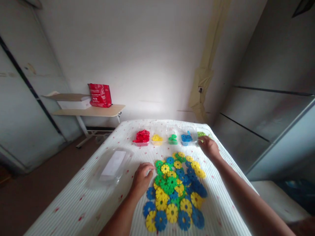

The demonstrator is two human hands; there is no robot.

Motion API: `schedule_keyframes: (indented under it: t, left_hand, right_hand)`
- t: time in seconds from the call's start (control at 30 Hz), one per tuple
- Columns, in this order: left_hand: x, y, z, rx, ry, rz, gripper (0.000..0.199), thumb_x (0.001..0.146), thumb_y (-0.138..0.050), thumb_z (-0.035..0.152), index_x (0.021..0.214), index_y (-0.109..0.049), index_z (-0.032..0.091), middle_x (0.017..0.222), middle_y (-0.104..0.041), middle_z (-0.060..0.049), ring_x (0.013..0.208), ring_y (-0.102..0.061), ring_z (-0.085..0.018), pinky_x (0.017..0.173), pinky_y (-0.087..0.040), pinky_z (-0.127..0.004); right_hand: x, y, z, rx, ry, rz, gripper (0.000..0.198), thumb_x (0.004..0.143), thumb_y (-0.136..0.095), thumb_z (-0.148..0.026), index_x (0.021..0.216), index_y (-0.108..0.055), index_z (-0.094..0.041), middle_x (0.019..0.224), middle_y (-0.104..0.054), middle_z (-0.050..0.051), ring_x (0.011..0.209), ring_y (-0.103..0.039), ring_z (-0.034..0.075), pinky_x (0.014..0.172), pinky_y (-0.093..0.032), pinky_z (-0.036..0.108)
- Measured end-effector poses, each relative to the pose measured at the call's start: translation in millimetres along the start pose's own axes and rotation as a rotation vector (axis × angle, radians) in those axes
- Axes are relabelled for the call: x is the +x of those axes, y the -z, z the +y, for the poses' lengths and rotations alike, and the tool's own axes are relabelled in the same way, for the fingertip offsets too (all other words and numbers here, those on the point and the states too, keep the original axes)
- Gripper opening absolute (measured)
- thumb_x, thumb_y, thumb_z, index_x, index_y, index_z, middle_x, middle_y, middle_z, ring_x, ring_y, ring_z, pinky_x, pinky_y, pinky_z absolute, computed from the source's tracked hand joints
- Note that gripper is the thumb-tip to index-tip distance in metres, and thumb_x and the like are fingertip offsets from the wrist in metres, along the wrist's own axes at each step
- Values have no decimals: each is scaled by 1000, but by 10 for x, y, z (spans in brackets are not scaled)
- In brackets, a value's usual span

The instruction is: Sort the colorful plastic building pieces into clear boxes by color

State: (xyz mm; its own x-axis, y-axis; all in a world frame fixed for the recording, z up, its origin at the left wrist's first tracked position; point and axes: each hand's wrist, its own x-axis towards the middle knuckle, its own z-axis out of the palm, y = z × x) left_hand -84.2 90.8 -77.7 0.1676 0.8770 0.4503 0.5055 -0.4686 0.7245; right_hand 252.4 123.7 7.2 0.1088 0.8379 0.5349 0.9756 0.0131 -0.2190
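Observation:
A loose pile of flower-shaped plastic discs (pixel 172 212) in yellow, blue and green lies in front of me. My left hand (pixel 142 177) rests at the pile's left edge, fingers loosely curved, thumb apart, nothing seen in it. At the right end of a row of clear tubs, my right hand (pixel 209 146) is at the tub of light green pieces (pixel 201 133). Its fingers are bent together; their tips and anything in them are hidden. The other tubs hold red pieces (pixel 142 136), yellow pieces (pixel 157 138), green pieces (pixel 173 139) and blue pieces (pixel 187 137).
A clear plastic lid or tray (pixel 98 182) with a white paper (pixel 114 163) lies left on the ribbed white cloth (pixel 73 209). Behind it, a small side table (pixel 105 111) bears a white box (pixel 73 104) and a red bag (pixel 100 95). A grey cabinet (pixel 270 108) stands at right.

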Motion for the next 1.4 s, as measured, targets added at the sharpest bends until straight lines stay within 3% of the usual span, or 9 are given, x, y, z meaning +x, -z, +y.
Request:
schedule_keyframes:
  t: [0.17,0.3,0.47,0.83,1.17,1.27,1.4]
  left_hand:
    - [7,7,25,4,22,-1,18,71,-47,20,72,-65,18,84,-65,-6,85,-59,-18,82,-47,-33]
    - [3,4,27,1,14,-1,19,71,-47,21,73,-66,18,84,-65,-6,85,-60,-18,82,-47,-32]
    - [1,6,31,15,27,4,19,70,-47,19,73,-66,18,85,-66,-4,86,-60,-17,84,-47,-31]
    - [-9,10,25,38,17,-33,20,73,-45,16,76,-64,18,87,-65,-4,87,-59,-16,85,-46,-30]
    - [-3,12,37,50,-10,-25,20,71,-46,15,75,-65,18,85,-65,-4,85,-59,-16,83,-46,-30]
    - [0,9,40,55,-8,-26,19,72,-46,15,74,-65,18,84,-65,-4,85,-59,-16,82,-46,-30]
    - [-7,10,55,48,-6,-20,19,72,-46,16,74,-65,18,85,-65,-4,85,-59,-16,82,-47,-29]
  right_hand:
    - [-618,-68,324,-9,41,-76,32,82,-34,-27,83,-65,-18,86,-65,7,71,-60,16,63,-42,25]
    - [-852,-126,504,43,-20,-114,30,80,-36,-27,82,-65,-19,85,-66,6,74,-60,17,65,-43,25]
    - [-894,-167,516,57,-112,-126,26,78,-39,-26,82,-65,-21,86,-66,4,75,-59,16,65,-42,25]
    - [-894,-135,419,-46,-78,-211,25,82,-39,-27,82,-63,-20,89,-61,4,73,-56,14,58,-36,22]
    - [-866,-151,289,-51,-33,-235,25,80,-39,-24,83,-64,-22,87,-63,4,72,-58,15,60,-40,23]
    - [-813,-151,199,77,80,-208,29,78,-39,-19,92,-65,-22,92,-65,5,83,-59,17,72,-45,27]
    - [-670,-182,-92,240,365,-234,39,76,-37,-11,103,-63,-21,104,-64,6,98,-54,19,86,-43,33]
